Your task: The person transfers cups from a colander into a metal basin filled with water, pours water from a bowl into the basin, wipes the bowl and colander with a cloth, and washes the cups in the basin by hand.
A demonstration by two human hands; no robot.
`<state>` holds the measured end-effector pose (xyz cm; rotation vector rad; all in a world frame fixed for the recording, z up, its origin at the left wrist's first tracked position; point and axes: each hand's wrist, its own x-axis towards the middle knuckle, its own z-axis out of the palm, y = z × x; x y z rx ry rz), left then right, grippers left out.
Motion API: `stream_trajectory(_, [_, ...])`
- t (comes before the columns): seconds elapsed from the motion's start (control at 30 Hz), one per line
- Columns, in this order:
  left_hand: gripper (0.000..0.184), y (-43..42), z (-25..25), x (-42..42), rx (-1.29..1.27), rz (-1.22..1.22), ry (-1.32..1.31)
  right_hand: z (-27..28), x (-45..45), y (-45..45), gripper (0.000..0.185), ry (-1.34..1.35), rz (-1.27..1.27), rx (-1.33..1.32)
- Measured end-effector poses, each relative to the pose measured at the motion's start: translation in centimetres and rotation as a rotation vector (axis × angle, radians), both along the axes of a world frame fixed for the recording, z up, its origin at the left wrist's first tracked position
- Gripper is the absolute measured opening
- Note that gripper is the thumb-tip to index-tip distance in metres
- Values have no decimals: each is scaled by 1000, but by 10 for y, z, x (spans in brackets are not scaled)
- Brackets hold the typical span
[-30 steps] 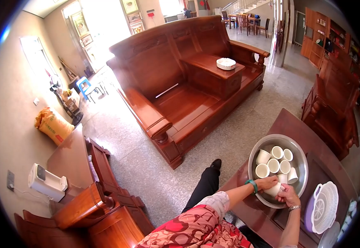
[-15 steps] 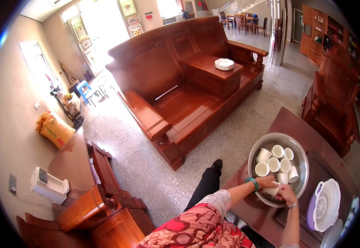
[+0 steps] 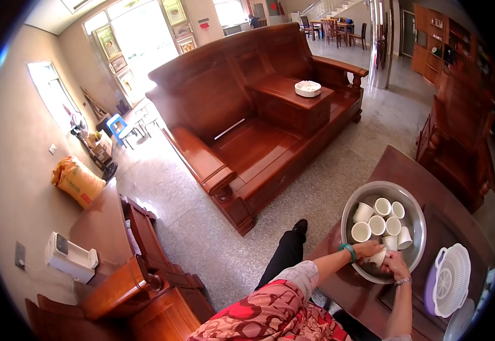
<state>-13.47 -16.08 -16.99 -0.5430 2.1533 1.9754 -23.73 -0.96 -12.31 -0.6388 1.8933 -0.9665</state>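
A wide metal basin (image 3: 348, 207) stands on the dark wooden table, with several white cups (image 3: 377, 225) inside it, some upright and some tipped. Low in the basin's near part, both hands are closed on one white cup (image 3: 378, 257). My left hand (image 3: 366, 249), with a green bangle at the wrist, grips it from the left. From the right, my right hand (image 3: 395, 263), wearing a metal watch or bracelet, has its fingers against the same cup. The fingers partly cover this cup, and its inside cannot be made out.
Right of the basin, a white plastic strainer basket (image 3: 452, 278) rests with a purple one on the table (image 3: 392, 165). Beyond it stands a large wooden sofa (image 3: 247, 153) bearing a white ashtray-like dish (image 3: 308, 88). A wooden cabinet (image 3: 97, 227) is at left.
The held cup has turned slightly between the hands, and the fingers have shifted a little. The other cups keep their places in the basin.
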Motion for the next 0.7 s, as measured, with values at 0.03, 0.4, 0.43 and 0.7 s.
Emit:
stream_trajectory(0.03, [52,0,3,1,1,-1,1,-3,-1,0,11,1,-1,1])
stream_trajectory(0.4, [71,10,0,8,-31,119,-49,-72,-26,12,23,619,307,15])
stream_trajectory(0.43, [72,8,1,10,-13,141,-43,-37,-10,6,16,359,208,0])
stream_trajectory(0.7, [63,0,39,19,120,81,-128,11,13,2,12,48,21,-36])
